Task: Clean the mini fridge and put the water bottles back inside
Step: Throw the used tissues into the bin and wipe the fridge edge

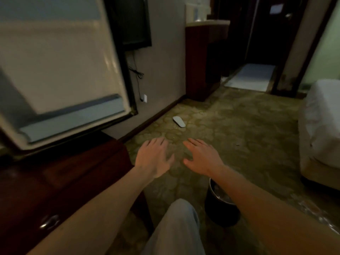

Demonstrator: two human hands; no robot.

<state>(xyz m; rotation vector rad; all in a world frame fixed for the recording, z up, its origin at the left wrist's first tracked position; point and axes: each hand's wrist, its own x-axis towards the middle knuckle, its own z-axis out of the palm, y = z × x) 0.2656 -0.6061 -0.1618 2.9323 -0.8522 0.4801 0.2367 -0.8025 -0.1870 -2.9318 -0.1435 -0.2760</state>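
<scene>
The mini fridge door [60,70] stands swung open at the upper left, its white inner liner and a bluish door shelf facing me. It sits above a dark wooden cabinet [60,181]. Both my hands hover over the patterned carpet in the middle of the view, palms down with fingers spread. My left hand [153,160] is just right of the cabinet's corner. My right hand [201,157] is beside it, a short gap between them. Neither hand holds anything. No water bottles are in view, and the fridge's inside is hidden.
A dark waste bin [220,205] stands under my right forearm. A small white object [178,121] lies on the carpet near the skirting board. A white-covered bed [320,129] fills the right edge. A wooden unit [202,61] and a dark hallway lie beyond.
</scene>
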